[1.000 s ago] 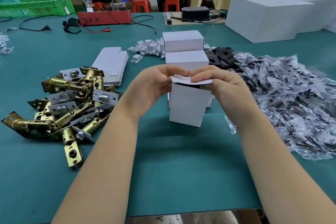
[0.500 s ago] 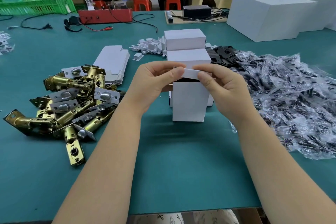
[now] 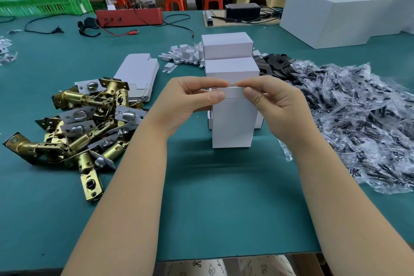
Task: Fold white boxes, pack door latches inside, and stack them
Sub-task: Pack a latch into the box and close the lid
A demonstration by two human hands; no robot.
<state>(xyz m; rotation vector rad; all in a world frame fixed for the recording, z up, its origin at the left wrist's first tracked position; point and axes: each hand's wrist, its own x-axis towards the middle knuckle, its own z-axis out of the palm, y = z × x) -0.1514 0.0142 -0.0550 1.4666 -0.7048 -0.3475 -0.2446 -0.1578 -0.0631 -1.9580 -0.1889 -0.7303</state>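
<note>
Head view: I see my left hand and right hand pinching the top flap of the upright white box at table centre. Thin card, light, creases easily; I'd hold it by its edges. Latches lie at 9 o'clock.

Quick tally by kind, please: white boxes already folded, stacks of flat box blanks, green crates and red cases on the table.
Upright white box, top flap not yet tucked: 1
Closed white boxes behind it: 3, the lowest mostly hidden
Stack of flat box blanks: 1
Green crate: 1
Red case: 1
Total: 7
</note>
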